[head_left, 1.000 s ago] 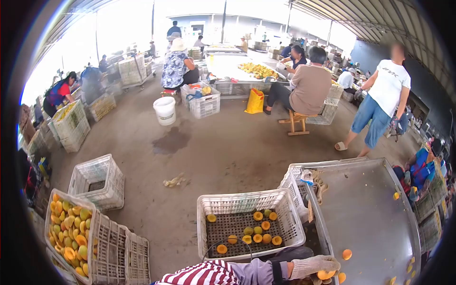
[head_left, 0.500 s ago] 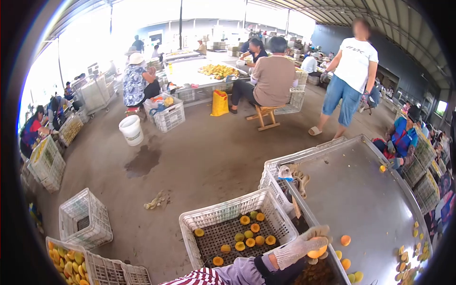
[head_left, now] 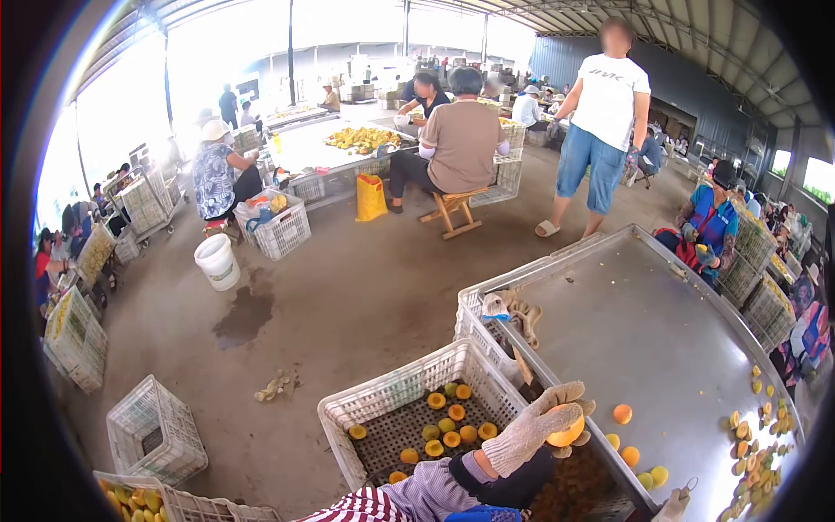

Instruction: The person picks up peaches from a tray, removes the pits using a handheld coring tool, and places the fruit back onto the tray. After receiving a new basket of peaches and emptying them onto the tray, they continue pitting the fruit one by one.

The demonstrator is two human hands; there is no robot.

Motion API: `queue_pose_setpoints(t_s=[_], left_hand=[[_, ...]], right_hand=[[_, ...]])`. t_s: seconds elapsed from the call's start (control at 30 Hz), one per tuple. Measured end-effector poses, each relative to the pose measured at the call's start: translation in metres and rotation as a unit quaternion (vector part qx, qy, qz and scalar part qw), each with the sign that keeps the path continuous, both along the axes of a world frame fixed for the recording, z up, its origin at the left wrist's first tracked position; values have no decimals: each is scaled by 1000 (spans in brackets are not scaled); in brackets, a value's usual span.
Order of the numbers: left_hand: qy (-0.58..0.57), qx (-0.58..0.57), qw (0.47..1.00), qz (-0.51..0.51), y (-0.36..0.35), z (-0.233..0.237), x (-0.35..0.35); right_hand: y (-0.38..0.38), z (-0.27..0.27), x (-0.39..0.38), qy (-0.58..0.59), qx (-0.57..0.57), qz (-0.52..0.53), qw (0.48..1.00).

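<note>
My left hand (head_left: pixel 532 432), in a knitted glove, reaches over the table's near edge with its fingers wrapped round a yellow peach (head_left: pixel 565 426). Only the tip of my gloved right hand (head_left: pixel 672 506) shows at the bottom edge. A thin wire loop tool (head_left: pixel 691 484) sticks up from it. Between the hands, several peaches (head_left: pixel 631 456) lie on the metal table (head_left: pixel 609 322). Left of my left hand stands a white plastic crate (head_left: pixel 391 393) with several halved peaches (head_left: pixel 451 439) on its floor, cut faces showing hollows.
Peach pieces (head_left: pixel 755 461) lie along the table's right side. Gloves (head_left: pixel 524 320) rest at its left rim. Another crate (head_left: pixel 156 431) and a fruit-filled crate (head_left: pixel 130 500) stand lower left. A person in a white shirt (head_left: pixel 609 104) stands beyond the table; others sit working around.
The view has shifted, so the scene sits further left. My left hand has turned, showing more of the peach. My right hand and the wire loop have come into view at the bottom.
</note>
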State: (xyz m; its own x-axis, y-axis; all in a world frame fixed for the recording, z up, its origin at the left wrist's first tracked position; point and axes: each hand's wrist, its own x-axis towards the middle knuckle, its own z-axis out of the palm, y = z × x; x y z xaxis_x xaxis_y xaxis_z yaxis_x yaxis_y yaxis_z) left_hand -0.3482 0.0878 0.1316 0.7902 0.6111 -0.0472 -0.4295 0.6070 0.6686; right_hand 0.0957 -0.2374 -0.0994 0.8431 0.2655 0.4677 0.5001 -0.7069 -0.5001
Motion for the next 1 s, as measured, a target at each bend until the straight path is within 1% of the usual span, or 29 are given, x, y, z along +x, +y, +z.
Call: queue_pose_setpoints(t_s=[0.03,0.07,0.1,0.13,0.17,0.23,0.3,0.37,0.43,0.5,0.57,0.63,0.7,0.73,0.83,0.87,0.9,0.97,1.0], left_hand=[[-3,-1,1000,1,-3,0,0],[2,7,1000,-9,-6,2,-1],[9,15,1000,-21,-10,4,-2],[8,16,999,-27,-15,5,-1],[11,11,1000,-22,-19,7,0],[17,4,1000,-26,-27,9,2],[25,4,1000,-17,-34,10,6],[13,21,1000,1,-37,15,7],[-19,28,999,28,-39,7,14],[-22,23,998,46,-43,6,21],[-45,32,998,44,-44,-1,31],[-63,31,997,26,-47,-6,43],[-52,35,998,4,-55,-7,56],[-60,49,997,-1,-59,-9,62],[-61,63,996,-33,-71,-15,76],[-61,80,994,-39,-76,-15,79],[-61,98,992,-43,-79,-14,82],[-52,109,990,-67,-82,-12,84],[-47,106,991,-68,-83,-10,85]], right_hand=[[8,19,-14,-3,-1,1,1000],[27,51,-41,83,45,-26,995],[31,68,-56,168,92,-54,980],[25,42,-39,66,104,-51,991],[29,32,-25,65,106,-58,991],[30,11,2,85,159,-37,983],[8,-8,11,106,209,-25,972],[8,28,-14,196,144,-16,970],[8,51,-36,191,132,-1,973],[19,82,-75,187,201,16,962],[25,108,-112,310,233,52,920],[39,144,-171,374,334,159,850],[52,201,-231,422,275,170,847],[55,217,-250,430,258,197,843],[60,234,-280,452,203,269,826],[63,238,-283,451,151,274,836],[69,245,-287,426,123,295,846],[79,262,-290,372,29,304,876],[83,259,-291,339,64,312,885]])
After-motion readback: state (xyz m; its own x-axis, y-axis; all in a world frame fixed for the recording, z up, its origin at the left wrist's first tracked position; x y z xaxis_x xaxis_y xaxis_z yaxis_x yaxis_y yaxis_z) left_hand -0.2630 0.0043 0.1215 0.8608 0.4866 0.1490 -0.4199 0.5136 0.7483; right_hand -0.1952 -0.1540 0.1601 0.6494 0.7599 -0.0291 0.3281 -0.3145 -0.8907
